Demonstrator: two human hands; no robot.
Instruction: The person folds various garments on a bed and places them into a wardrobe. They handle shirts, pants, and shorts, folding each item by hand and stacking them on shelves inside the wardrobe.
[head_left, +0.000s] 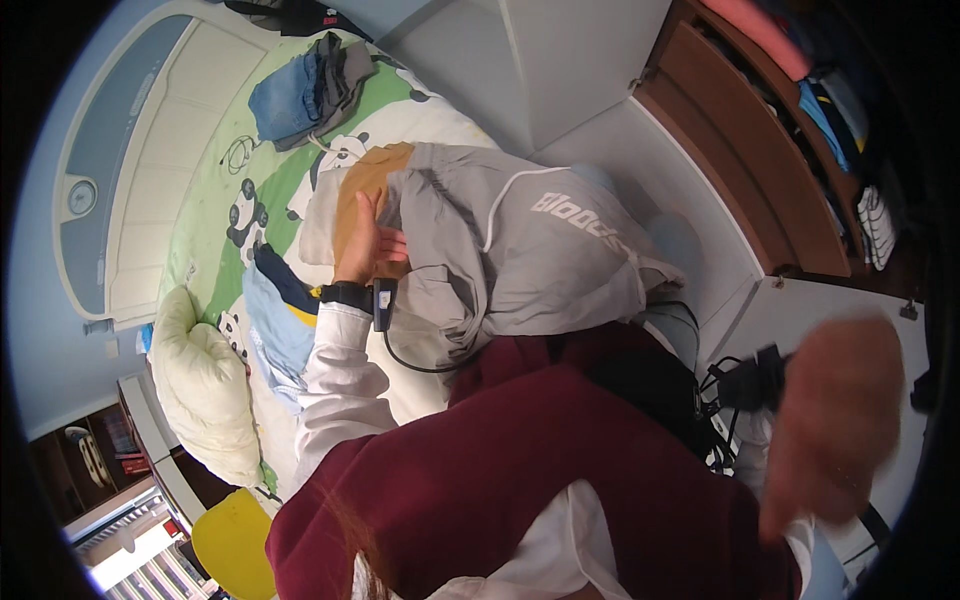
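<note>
A grey garment (540, 247) with a white drawstring and printed lettering lies bunched across the bed's edge and in front of my body. My left hand (373, 244) is at its left side, palm turned towards it, thumb raised and apart. The fingertips meet the grey cloth and are partly hidden. Beneath that hand is an ochre cloth (373, 169), beside a pale beige cloth (319, 217). My right hand (836, 420) is raised at the far right, away from the clothes, and blurred by motion. Its fingers cannot be made out.
Folded jeans and dark clothes (300, 94) lie farther up the panda-print bed (217, 225). Nearer are a light blue garment (277, 322) and a cream quilt (206, 390). Open wardrobe doors (585, 60) and a brown drawer (742, 142) flank the right. A yellow chair (234, 544) stands lower left.
</note>
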